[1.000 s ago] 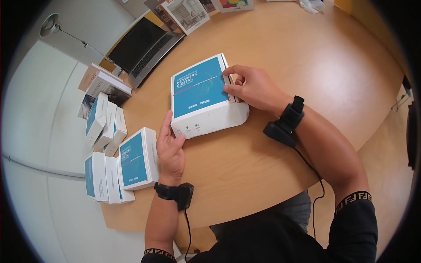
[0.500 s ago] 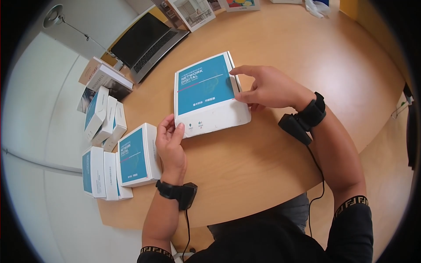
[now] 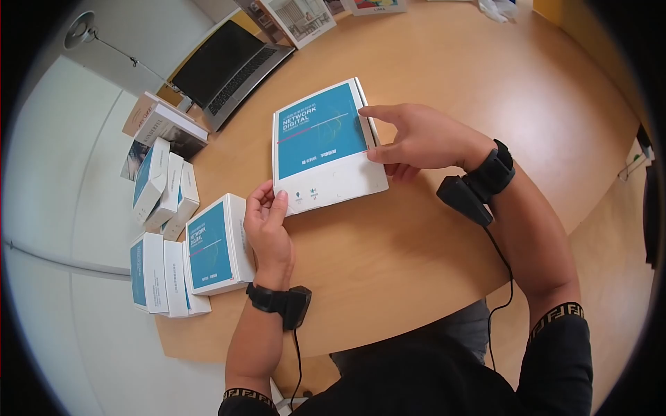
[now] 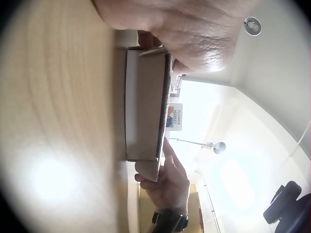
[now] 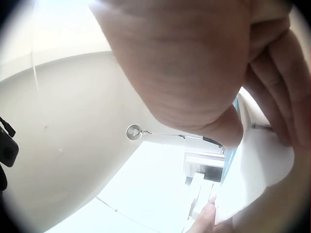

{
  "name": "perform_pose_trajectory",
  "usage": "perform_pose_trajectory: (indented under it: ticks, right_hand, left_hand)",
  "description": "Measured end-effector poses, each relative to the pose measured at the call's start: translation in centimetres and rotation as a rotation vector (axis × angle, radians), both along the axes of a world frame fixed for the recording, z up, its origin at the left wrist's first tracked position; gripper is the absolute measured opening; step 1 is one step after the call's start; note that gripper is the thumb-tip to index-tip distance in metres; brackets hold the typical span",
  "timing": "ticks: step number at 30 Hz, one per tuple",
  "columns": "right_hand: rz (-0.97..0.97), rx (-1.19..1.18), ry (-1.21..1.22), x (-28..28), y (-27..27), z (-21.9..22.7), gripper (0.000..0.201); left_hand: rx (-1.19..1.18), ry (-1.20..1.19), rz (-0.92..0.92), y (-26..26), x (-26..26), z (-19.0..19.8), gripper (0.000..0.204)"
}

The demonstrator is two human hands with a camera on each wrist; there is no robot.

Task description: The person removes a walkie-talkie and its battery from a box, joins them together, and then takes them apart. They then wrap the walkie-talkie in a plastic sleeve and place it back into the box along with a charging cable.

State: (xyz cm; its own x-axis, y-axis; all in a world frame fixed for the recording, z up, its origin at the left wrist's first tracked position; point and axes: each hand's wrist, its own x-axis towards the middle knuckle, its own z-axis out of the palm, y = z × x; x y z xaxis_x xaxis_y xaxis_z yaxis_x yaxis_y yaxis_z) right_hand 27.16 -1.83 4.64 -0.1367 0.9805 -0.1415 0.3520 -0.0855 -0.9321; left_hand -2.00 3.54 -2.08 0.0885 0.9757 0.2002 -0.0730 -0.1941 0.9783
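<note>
A white cardboard box [image 3: 322, 128] with a blue "NETWORK DIGITAL" top lies between both hands. Its white front flap [image 3: 347, 193] faces the person and shows small icons; in the right wrist view that flap [image 5: 272, 167] has a rounded corner. My left hand [image 3: 269, 232] grips the near left corner, thumb on the flap and fingers around the side. At the right edge, my right hand [image 3: 433, 139] holds the box with thumb and index finger on the top edge and the other fingers curled lower by the side. A small side tab [image 4: 148, 170] sticks out by the right hand in the left wrist view.
A similar box [image 3: 211, 243] stands just left of the left hand, with more white boxes [image 3: 156, 274] beside and behind it. Books [image 3: 163, 132], an open laptop [image 3: 229, 73] and a desk lamp [image 3: 80, 31] stand farther back. A cable trails from each wrist camera.
The front flap now looks flatter and more visible. My right hand's other fingers have dropped beside the box, and my left thumb has moved up onto the near left corner.
</note>
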Motion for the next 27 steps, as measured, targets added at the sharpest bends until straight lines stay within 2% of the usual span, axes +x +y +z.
perform_pose_trajectory:
  ticks: [4, 8, 10, 14, 16, 18, 24, 27]
  right_hand:
    - [0.005, 0.027, -0.014, 0.0, 0.0, -0.2, 0.073]
    - [0.060, 0.086, -0.136, 0.2, 0.0, -0.3, 0.079]
    - [0.084, 0.104, -0.184, 0.2, 0.0, -0.4, 0.081]
    - [0.068, 0.150, -0.228, 0.1, 0.1, -0.6, 0.081]
    - [0.093, 0.159, -0.236, -0.2, 0.3, -0.4, 0.081]
    - [0.049, 0.055, -0.203, -0.4, 0.2, 0.3, 0.079]
    - [0.018, 0.029, -0.253, -0.5, 0.4, 0.9, 0.078]
    - [-0.071, 0.011, -0.211, -0.5, 0.5, 0.7, 0.078]
  left_hand:
    - [-0.001, 0.016, -0.007, 0.0, 0.0, 0.0, 0.035]
    - [-0.004, 0.003, -0.001, -0.2, 0.1, 0.1, 0.034]
    - [-0.012, -0.002, -0.039, -0.2, 0.0, 0.0, 0.039]
    - [-0.009, 0.006, -0.003, -0.2, 0.0, 0.0, 0.045]
    - [-0.059, -0.025, -0.057, -0.1, -0.1, 0.1, 0.048]
    - [-0.071, -0.048, -0.040, -0.5, -0.2, 0.7, 0.050]
    - [-0.051, 0.101, -0.117, -0.8, -0.5, 1.3, 0.052]
    - [-0.073, 0.127, -0.142, -1.4, -0.6, 2.5, 0.054]
